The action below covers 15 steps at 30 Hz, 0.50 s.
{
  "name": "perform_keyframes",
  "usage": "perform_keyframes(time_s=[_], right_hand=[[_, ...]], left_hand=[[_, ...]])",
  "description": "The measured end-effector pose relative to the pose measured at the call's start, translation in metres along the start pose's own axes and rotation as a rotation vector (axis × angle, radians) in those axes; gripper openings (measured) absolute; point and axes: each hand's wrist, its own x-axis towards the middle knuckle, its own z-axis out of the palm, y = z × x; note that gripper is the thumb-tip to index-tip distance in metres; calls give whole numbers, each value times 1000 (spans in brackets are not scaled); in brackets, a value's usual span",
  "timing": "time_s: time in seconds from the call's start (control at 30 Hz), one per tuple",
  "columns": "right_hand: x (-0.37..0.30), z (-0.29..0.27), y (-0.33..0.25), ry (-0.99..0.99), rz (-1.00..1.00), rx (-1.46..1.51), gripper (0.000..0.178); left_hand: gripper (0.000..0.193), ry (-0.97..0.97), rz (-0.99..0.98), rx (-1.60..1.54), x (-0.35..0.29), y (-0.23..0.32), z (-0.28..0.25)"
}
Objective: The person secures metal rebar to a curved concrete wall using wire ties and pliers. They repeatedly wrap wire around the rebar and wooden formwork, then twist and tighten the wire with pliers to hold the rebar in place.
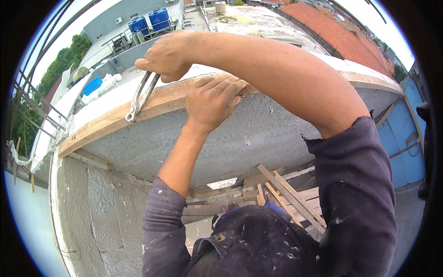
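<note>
Right hand point(168, 55): fingers hold one pair of pincers point(133, 112). Left hand point(208, 102): fingers bend over one timber plank point(104, 124); cannot tell if gripping. Two blue tanks point(159, 19) stand beyond.

Wall point(221, 143): grey, a long wooden beam point(92, 130) along its upper edge
Beam: left grip point(208, 105) rests on it
Floor point(200, 210): wooden planks, loose timber strips point(295, 198) slanting across at right
</note>
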Motion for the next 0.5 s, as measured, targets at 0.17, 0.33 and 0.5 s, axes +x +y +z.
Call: perform_keyframes(time_s=[0.17, 0.33, 0.5], right_hand=[[-101, -2, -12, 419, 270, 257, 31], [-237, 22, -66, 505, 805, 1247, 35], [-219, 101, -96, 889, 1150, 1334, 29]], left_hand=[[23, -150, -81, 39, -4, 0, -2], [19, -105, 25, 56, -6, -5, 1], [29, -116, 81, 68, -3, -4, 1]])
